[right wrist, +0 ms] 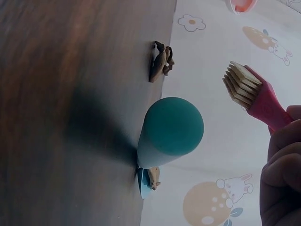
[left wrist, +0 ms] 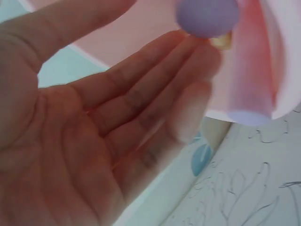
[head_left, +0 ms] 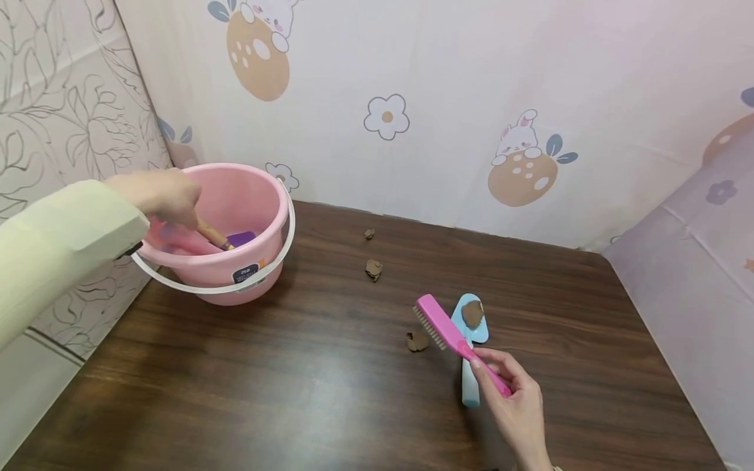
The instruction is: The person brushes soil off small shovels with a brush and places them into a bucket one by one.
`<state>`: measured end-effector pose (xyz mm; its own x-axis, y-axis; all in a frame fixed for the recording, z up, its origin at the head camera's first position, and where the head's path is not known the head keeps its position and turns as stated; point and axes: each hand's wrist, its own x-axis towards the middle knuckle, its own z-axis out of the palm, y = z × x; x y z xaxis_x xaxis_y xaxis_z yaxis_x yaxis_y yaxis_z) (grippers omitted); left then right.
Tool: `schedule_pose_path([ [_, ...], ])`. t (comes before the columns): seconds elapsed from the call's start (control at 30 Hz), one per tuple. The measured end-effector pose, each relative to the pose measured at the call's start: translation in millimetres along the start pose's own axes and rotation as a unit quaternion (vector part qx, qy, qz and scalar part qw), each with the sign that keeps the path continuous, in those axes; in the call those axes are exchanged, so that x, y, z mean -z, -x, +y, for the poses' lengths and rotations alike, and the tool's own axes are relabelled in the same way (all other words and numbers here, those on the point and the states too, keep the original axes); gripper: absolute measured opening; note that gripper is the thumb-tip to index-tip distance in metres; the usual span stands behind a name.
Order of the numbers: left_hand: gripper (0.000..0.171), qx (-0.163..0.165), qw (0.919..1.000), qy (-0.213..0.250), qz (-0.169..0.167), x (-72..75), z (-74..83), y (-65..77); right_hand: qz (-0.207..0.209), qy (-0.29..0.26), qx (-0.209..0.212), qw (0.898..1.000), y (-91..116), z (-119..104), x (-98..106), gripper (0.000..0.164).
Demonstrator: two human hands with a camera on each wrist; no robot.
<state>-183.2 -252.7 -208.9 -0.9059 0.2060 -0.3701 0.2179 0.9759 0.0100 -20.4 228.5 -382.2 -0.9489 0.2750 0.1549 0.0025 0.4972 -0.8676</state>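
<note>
My left hand (head_left: pixel 171 196) reaches over the rim of the pink bucket (head_left: pixel 244 265). In the left wrist view its fingers are nearly straight and the thumb stands apart, with a blurred purple handle end (left wrist: pixel 207 18) at the fingertips. A wooden handle (head_left: pixel 212 233) slants down inside the bucket beside a purple piece (head_left: pixel 241 239) and a pink handle (left wrist: pixel 251 70). My right hand (head_left: pixel 514 392) pinches the handle of a pink brush (head_left: pixel 442 320), bristles facing left. Behind the brush a light blue toy shovel (head_left: pixel 470 386) lies on the table, a brown crumpled piece (head_left: pixel 473 314) on its blade.
Several more brown crumpled pieces (head_left: pixel 374 269) lie on the dark wooden table (head_left: pixel 265 379), one (head_left: pixel 417 341) just left of the brush. The bucket's white handle (head_left: pixel 259 278) hangs down its front. Patterned sheets (head_left: pixel 448 85) close off the back and sides.
</note>
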Motion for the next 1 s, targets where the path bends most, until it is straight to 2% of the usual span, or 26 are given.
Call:
schedule_pose_path([
  [0.17,0.025,0.000,0.9993,-0.013,0.036,8.3,7.4,-2.4,-0.001,-0.003,-0.002,1.000,0.3,-0.1,0.2,0.017],
  [0.43,0.028,-0.015,0.9970,-0.010,0.076,14.7,20.3,-0.5,0.003,-0.001,0.003,1.000,1.1,0.2,2.1,0.017],
  [0.53,0.026,-0.020,0.9934,-0.003,0.113,14.8,33.7,4.2,0.003,-0.004,0.004,1.000,1.0,0.4,2.1,0.017],
  [0.67,0.023,-0.044,0.9815,0.009,0.186,10.0,59.7,12.5,0.002,-0.014,0.011,1.000,0.5,0.7,1.2,0.017],
  [0.73,0.022,-0.073,0.9715,-0.003,0.226,5.1,73.8,16.5,0.002,-0.016,0.014,1.000,0.5,0.9,0.8,0.017],
  [0.83,0.021,-0.099,0.9573,0.009,0.272,-4.0,95.5,20.0,0.002,-0.014,0.012,1.000,0.2,1.5,0.7,0.018],
  [0.93,0.024,-0.111,0.9498,0.031,0.291,-13.8,115.8,20.5,0.005,-0.006,0.003,1.000,0.0,1.5,1.7,0.018],
  [1.0,0.025,-0.122,0.9494,0.045,0.286,-20.1,127.2,20.3,0.006,-0.001,0.001,1.000,-0.1,1.8,2.4,0.018],
])
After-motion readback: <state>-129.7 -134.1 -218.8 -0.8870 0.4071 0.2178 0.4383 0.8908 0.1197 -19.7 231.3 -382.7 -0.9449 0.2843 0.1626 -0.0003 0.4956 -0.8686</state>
